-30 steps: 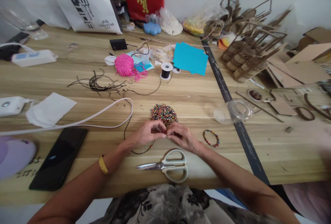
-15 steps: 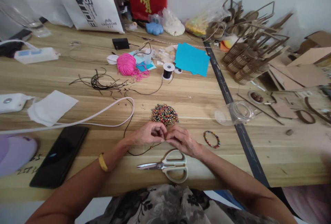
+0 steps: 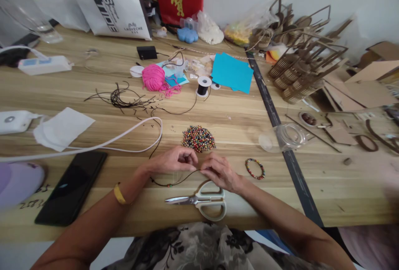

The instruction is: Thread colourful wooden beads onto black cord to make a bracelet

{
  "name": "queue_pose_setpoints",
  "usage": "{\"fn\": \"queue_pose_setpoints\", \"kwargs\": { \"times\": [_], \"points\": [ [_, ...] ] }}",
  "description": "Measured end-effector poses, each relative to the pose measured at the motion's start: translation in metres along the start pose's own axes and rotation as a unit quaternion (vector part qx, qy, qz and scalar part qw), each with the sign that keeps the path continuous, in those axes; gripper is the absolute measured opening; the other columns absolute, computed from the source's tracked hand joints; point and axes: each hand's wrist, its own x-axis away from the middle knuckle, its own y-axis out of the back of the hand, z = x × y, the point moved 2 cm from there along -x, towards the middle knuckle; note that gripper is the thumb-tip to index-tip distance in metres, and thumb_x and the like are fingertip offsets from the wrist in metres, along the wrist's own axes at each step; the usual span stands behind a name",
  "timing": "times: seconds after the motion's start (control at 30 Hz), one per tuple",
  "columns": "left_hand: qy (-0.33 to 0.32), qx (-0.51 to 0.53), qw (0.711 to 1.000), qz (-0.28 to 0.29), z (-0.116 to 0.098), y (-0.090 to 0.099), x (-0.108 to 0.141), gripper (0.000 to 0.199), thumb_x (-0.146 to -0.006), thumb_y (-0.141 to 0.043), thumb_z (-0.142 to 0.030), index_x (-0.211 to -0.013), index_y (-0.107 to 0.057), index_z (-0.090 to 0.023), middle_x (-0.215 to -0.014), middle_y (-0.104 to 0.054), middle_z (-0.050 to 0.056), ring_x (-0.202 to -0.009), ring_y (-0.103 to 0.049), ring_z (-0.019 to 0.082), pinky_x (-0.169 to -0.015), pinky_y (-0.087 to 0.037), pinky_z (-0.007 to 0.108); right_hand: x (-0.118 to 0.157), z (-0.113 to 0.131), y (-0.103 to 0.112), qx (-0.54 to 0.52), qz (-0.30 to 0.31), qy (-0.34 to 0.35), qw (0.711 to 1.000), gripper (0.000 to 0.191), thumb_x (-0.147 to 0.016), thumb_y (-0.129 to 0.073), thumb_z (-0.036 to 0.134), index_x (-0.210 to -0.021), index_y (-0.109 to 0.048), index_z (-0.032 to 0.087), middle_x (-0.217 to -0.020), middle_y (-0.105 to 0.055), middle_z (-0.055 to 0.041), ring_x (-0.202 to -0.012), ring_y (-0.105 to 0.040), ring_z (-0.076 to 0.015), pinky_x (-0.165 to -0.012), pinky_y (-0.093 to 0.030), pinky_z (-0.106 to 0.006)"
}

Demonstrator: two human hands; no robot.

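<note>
My right hand [image 3: 220, 172] is closed in a pinch on the end of a thin black cord [image 3: 187, 176]. From there the cord sags leftward, carrying a couple of small red and green beads [image 3: 169, 185], and passes by my left wrist. My left hand [image 3: 176, 159] hovers just left of it, fingers loosely curled and thumb apart from the forefinger, with nothing visible between them. Just beyond both hands lies a pile of small multicoloured beads [image 3: 198, 138]. Scissors [image 3: 205, 199] with cream handles lie below the hands. To the right rests a finished-looking beaded bracelet [image 3: 254, 169].
A black phone [image 3: 71, 189] and a white cable [image 3: 131, 130] lie at left. Farther back are cut black cords [image 3: 121, 99], pink yarn [image 3: 153, 77], a black thread spool [image 3: 203, 87] and blue sheets [image 3: 232, 72]. A clear plastic cup [image 3: 282, 137] lies at right, near brown basket-like models [image 3: 296, 72].
My left hand has drawn slightly left, away from my right fingertips. The beads on the cord have slid down and left, and the cord now hangs in a longer curve.
</note>
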Motion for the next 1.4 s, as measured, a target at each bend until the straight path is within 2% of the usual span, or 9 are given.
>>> {"fn": "queue_pose_setpoints", "kwargs": {
  "times": [0.1, 0.37, 0.57, 0.73, 0.83, 0.97, 1.07, 1.23, 1.4],
  "points": [
    [0.009, 0.06, 0.998, -0.001, 0.0, -0.005, -0.002, 0.024, -0.075, -0.07, -0.029, -0.09, -0.061, -0.012, -0.084, -0.067, 0.005, -0.075, -0.06, 0.012, -0.071, -0.047, 0.024, -0.001, 0.001, -0.002, 0.004, 0.005, 0.004, 1.0, 0.008, -0.094, -0.052, 0.023, -0.093, -0.058, 0.019, -0.087, -0.061, -0.0066, -0.079, -0.059, -0.0146, -0.067, -0.049, -0.025],
    [0.034, 0.079, 0.996, -0.005, 0.005, -0.013, -0.007, 0.023, -0.069, -0.074, -0.028, -0.077, -0.062, -0.011, -0.064, -0.063, 0.001, -0.058, -0.055, 0.009, -0.055, -0.04, 0.019, -0.001, 0.0, -0.003, 0.008, -0.004, 0.009, 1.0, 0.011, -0.094, -0.051, 0.024, -0.092, -0.059, 0.018, -0.084, -0.06, -0.0064, -0.077, -0.059, -0.0141, -0.066, -0.05, -0.024],
    [0.027, 0.054, 0.998, -0.012, 0.006, -0.011, -0.007, 0.018, -0.071, -0.071, -0.027, -0.074, -0.065, -0.01, -0.06, -0.061, 0.0, -0.055, -0.051, 0.008, -0.052, -0.037, 0.018, -0.001, 0.0, -0.003, 0.005, 0.001, 0.005, 1.0, 0.01, -0.094, -0.052, 0.024, -0.092, -0.059, 0.018, -0.085, -0.061, -0.0066, -0.078, -0.059, -0.0146, -0.068, -0.051, -0.025],
    [0.017, 0.046, 0.999, -0.022, 0.008, -0.011, -0.007, 0.017, -0.072, -0.07, -0.026, -0.073, -0.066, -0.01, -0.059, -0.061, 0.0, -0.055, -0.052, 0.008, -0.053, -0.039, 0.018, -0.001, -0.002, -0.002, 0.009, 0.01, 0.013, 1.0, 0.01, -0.094, -0.051, 0.024, -0.096, -0.059, 0.018, -0.087, -0.063, -0.0076, -0.082, -0.06, -0.0156, -0.069, -0.051, -0.026],
    [0.017, 0.061, 0.997, -0.036, 0.009, -0.01, -0.008, 0.019, -0.074, -0.069, -0.028, -0.074, -0.064, -0.01, -0.06, -0.062, 0.001, -0.056, -0.055, 0.009, -0.054, -0.042, 0.019, 0.0, -0.009, 0.007, 0.06, -0.004, -0.017, 0.998, 0.011, -0.094, -0.051, 0.023, -0.099, -0.059, 0.019, -0.092, -0.064, -0.0084, -0.084, -0.061, -0.0161, -0.071, -0.051, -0.026],
    [0.024, 0.074, 0.996, -0.047, 0.009, -0.01, -0.008, 0.021, -0.076, -0.067, -0.03, -0.076, -0.061, -0.011, -0.061, -0.063, 0.001, -0.056, -0.056, 0.009, -0.056, -0.044, 0.02, 0.0, -0.023, 0.026, 0.16, -0.03, -0.106, 0.981, 0.014, -0.095, -0.046, 0.021, -0.1, -0.059, 0.018, -0.093, -0.064, -0.0083, -0.08, -0.061, -0.0159, -0.068, -0.048, -0.025],
    [0.025, 0.09, 0.994, -0.052, 0.009, -0.01, -0.008, 0.023, -0.077, -0.067, -0.032, -0.076, -0.059, -0.011, -0.062, -0.063, 0.001, -0.056, -0.056, 0.009, -0.056, -0.045, 0.02, -0.001, -0.029, 0.035, 0.223, -0.012, -0.139, 0.965, 0.018, -0.096, -0.044, 0.021, -0.094, -0.062, 0.017, -0.09, -0.064, -0.0079, -0.075, -0.06, -0.0151, -0.062, -0.044, -0.022],
    [0.034, 0.103, 0.993, -0.056, 0.011, -0.009, -0.008, 0.024, -0.077, -0.067, -0.034, -0.077, -0.059, -0.011, -0.062, -0.063, 0.001, -0.056, -0.057, 0.009, -0.054, -0.044, 0.02, -0.001, -0.028, 0.039, 0.248, 0.01, -0.159, 0.956, 0.021, -0.096, -0.045, 0.024, -0.094, -0.065, 0.018, -0.089, -0.064, -0.0073, -0.076, -0.061, -0.015, -0.061, -0.041, -0.022],
    [0.035, 0.106, 0.992, -0.055, 0.012, -0.009, -0.008, 0.024, -0.077, -0.067, -0.035, -0.078, -0.059, -0.012, -0.063, -0.063, 0.001, -0.057, -0.057, 0.009, -0.055, -0.045, 0.02, -0.001, -0.027, 0.037, 0.269, 0.026, -0.143, 0.952, 0.02, -0.096, -0.045, 0.023, -0.097, -0.065, 0.019, -0.09, -0.065, -0.0067, -0.075, -0.061, -0.015, -0.061, -0.041, -0.023]
  ]
}}
